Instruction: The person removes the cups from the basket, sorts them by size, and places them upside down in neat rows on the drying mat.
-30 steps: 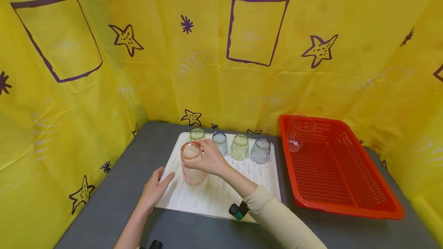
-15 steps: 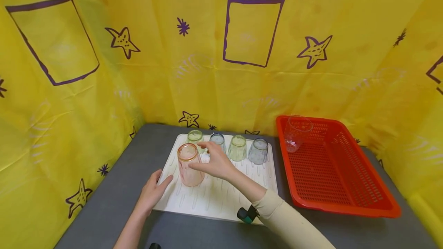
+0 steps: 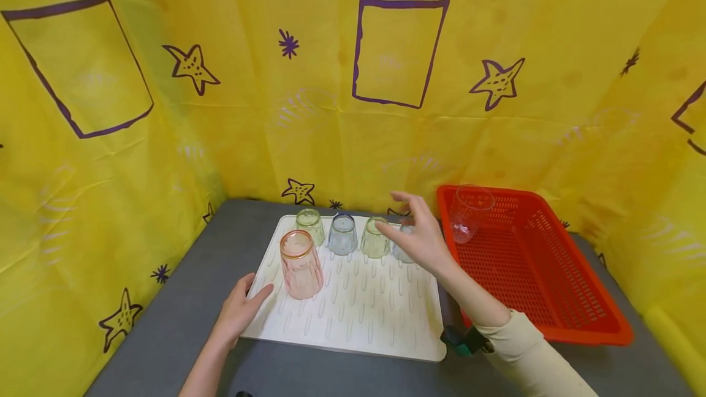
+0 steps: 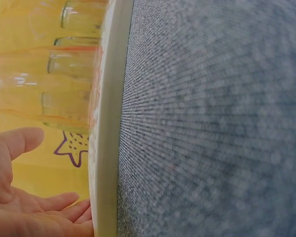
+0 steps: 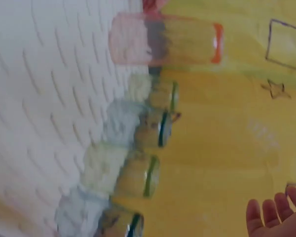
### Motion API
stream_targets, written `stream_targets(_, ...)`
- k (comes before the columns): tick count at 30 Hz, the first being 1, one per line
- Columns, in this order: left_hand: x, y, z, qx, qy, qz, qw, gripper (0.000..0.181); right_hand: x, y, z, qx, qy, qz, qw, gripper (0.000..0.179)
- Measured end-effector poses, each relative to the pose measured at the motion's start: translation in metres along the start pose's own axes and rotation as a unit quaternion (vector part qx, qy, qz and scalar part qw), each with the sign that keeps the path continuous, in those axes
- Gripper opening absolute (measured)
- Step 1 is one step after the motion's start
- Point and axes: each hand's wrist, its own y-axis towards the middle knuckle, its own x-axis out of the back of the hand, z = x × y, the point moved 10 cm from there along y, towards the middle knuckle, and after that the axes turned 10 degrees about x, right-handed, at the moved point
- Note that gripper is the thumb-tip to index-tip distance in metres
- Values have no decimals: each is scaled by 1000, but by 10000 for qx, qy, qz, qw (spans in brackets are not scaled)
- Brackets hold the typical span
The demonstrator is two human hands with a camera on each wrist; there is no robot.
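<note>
A tall pink glass with an orange ring (image 3: 302, 271) stands narrow end up on the white ridged tray (image 3: 358, 323), towards its left side. My left hand (image 3: 239, 312) is at the tray's left edge, thumb and fingers spread; the left wrist view shows the fingertips (image 4: 84, 212) right at that edge. My right hand (image 3: 423, 238) hangs in the air over the tray's back right, fingers loosely bent and holding nothing. It overlaps a blue glass (image 3: 404, 249) and partly a green glass (image 3: 375, 242). Another blue glass (image 3: 343, 236) and a green glass (image 3: 311, 225) continue the back row.
A red perforated basket (image 3: 513, 280) stands right of the tray on the grey table (image 3: 182, 299). In its back left corner leans a tall clear glass (image 3: 466, 216). Yellow cloth (image 3: 254, 139) with purple drawings encloses the table at the back and sides.
My right hand has let go of the pink glass and moved right, over the back-row glasses. The pink glass stays on the tray; my left hand keeps its place at the edge.
</note>
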Motion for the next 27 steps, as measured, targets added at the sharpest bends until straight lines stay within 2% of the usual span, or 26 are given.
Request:
stream_targets(3, 1, 0, 0, -13, 33, -15, 10000, 82, 33, 0, -11, -168, 18, -373, 9992, 68)
stream_targets(7, 1, 1, 1, -28, 69, -33, 10000, 81, 72, -2, -34, -655, -86, -782, 9947, 77)
stream_targets(14, 2, 1, 2, -35, 87, -76, 9999, 81, 120, -11, -85, -1573, -437, -1159, 9798, 92)
stream_targets(20, 1, 0, 2, 13, 158, -93, 9998, 81, 142, -22, -125, -2221, -617, -1224, 9653, 104)
stream_targets(27, 1, -1, 3, -36, 208, -154, 9997, 78, 143, -32, -158, -2692, -729, -852, 9565, 113)
